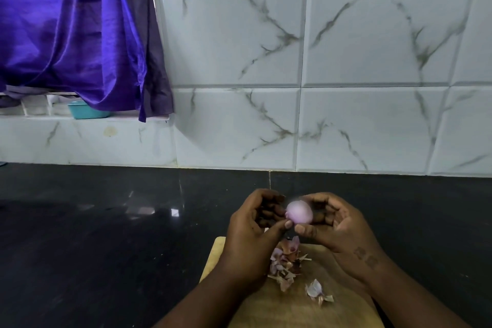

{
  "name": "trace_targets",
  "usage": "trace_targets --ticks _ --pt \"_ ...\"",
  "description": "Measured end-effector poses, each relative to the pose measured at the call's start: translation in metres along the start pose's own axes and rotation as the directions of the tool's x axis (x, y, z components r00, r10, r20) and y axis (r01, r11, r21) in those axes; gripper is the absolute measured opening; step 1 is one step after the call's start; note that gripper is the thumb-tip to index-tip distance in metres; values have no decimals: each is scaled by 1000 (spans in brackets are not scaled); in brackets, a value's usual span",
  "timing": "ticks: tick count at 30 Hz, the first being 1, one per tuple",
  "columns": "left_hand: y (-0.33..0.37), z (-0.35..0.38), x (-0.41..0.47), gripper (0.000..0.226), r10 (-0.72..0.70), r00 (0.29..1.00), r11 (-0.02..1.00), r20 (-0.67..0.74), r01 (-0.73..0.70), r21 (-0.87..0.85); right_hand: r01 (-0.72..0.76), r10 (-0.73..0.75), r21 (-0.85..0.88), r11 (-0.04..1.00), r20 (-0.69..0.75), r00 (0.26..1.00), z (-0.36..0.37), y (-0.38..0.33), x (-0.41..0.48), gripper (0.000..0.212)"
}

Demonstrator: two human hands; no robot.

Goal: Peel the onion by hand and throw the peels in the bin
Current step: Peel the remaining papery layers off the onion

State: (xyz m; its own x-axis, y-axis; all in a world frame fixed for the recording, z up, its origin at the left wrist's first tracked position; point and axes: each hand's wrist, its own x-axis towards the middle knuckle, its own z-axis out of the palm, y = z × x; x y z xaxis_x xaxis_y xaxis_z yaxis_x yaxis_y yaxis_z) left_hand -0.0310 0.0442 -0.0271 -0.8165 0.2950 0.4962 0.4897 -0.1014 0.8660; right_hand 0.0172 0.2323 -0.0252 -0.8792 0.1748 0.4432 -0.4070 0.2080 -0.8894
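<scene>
Head view shows my left hand (255,224) and right hand (338,224) cupped round the pale onion (298,211), fingers and thumbs curled on it, above the far edge of the wooden board (292,309), where the peels (286,261) lie heaped. Polished black counter (106,234) stretches wide to my left and runs ahead to the marble-tiled wall (372,48); a purple cloth (74,34) hangs at the upper left.

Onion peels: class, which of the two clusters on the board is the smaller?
The lone cluster lying right of, and apart from, the bigger heap below the onion.
</scene>
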Motion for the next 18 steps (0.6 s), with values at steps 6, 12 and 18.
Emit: trace_targets --ticks 6,12,18 --pt "-1 -2 1 41 -21 995 1000 100 22 -7 -12 13 -38 999 14 1000 -2 2 1 53" --pt "-3 -1 1 44 -59 992 995 113 68 -76 -15 15 -55 998 -5 1000 -2 2 0 55" --pt "-3 0 2 47 -58 993 993 105 69 -98 -13 12 -64 998 -16 1000 -2 2 1 52"
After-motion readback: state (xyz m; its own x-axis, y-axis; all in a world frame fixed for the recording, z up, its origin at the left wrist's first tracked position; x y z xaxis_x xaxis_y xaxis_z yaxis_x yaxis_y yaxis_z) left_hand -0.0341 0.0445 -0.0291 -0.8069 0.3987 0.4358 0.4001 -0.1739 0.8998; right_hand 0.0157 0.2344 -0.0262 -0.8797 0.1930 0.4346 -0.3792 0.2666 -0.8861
